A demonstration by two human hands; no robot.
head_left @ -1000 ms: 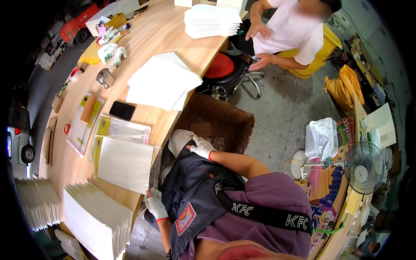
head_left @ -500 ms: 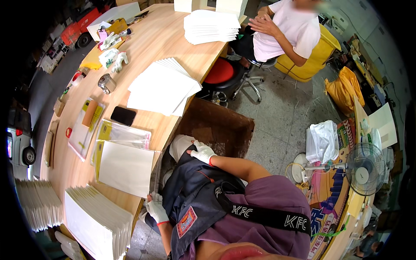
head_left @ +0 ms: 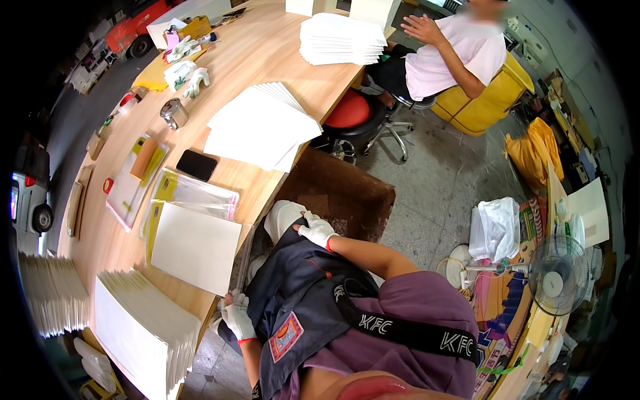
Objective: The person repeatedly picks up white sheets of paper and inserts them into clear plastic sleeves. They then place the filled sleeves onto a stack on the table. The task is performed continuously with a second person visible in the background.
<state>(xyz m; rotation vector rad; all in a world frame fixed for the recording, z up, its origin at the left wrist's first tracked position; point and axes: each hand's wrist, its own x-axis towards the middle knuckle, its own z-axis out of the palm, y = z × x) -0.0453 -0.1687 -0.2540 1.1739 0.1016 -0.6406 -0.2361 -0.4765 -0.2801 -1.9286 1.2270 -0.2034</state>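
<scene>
Flat, off-white rectangular sheet [head_left: 197, 248] (plain-faced) near the left hand [head_left: 238, 317]

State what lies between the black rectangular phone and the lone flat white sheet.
The head view shows clear, yellow-banded plastic sleeves there, partly under the sheet.

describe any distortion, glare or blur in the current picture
Head view: wide-lens distortion bows the edges of the table, with black corners around the image; head view: bright highlights show on the metal cup, and the fanned white sheets look nearly washed out; head view: a soft blur covers the face of the seated person.
</scene>
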